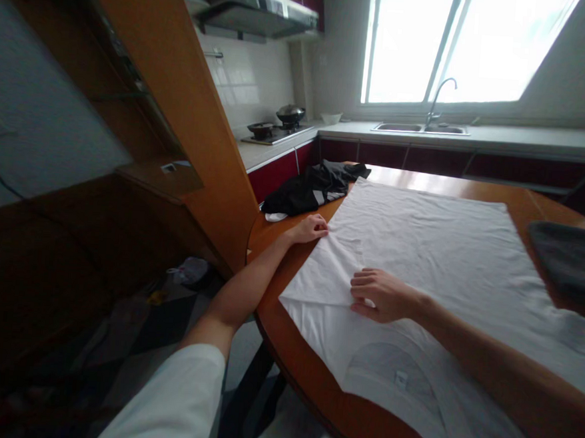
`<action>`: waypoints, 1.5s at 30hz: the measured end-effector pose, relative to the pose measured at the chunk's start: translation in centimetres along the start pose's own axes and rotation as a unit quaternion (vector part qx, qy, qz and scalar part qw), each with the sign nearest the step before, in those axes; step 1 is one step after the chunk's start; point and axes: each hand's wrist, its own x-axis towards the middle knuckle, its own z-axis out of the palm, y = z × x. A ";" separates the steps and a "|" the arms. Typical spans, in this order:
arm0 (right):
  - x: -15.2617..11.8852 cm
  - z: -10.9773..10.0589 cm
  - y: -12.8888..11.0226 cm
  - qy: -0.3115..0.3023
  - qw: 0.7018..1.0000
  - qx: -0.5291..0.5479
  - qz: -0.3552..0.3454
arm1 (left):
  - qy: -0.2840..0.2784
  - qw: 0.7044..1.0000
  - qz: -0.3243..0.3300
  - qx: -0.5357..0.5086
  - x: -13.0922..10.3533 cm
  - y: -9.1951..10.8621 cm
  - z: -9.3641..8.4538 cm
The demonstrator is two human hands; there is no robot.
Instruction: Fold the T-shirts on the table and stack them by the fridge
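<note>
A white T-shirt (431,235) lies spread on the brown wooden table (288,345), its neckline with a small label toward me and its hem toward the window. My left hand (310,229) is closed at the shirt's left edge, thumb and fingers pinching the fabric there. Resting on the shirt near the left sleeve, my right hand (380,294) has its fingers curled together on the cloth; whether fabric is caught between them is hard to see. Light creases run between the two hands.
Dark clothing (315,187) is heaped at the table's back left edge. A folded grey cloth (570,258) lies at the right. Beside the table's left stands a wooden partition (180,104). Farther back are a stove (278,134) and a sink (422,128).
</note>
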 end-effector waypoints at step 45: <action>-0.8 2.9 5.0 0.145 0.931 -0.096 0.322 | -0.022 0.979 0.194 0.053 1.4 4.5 5.0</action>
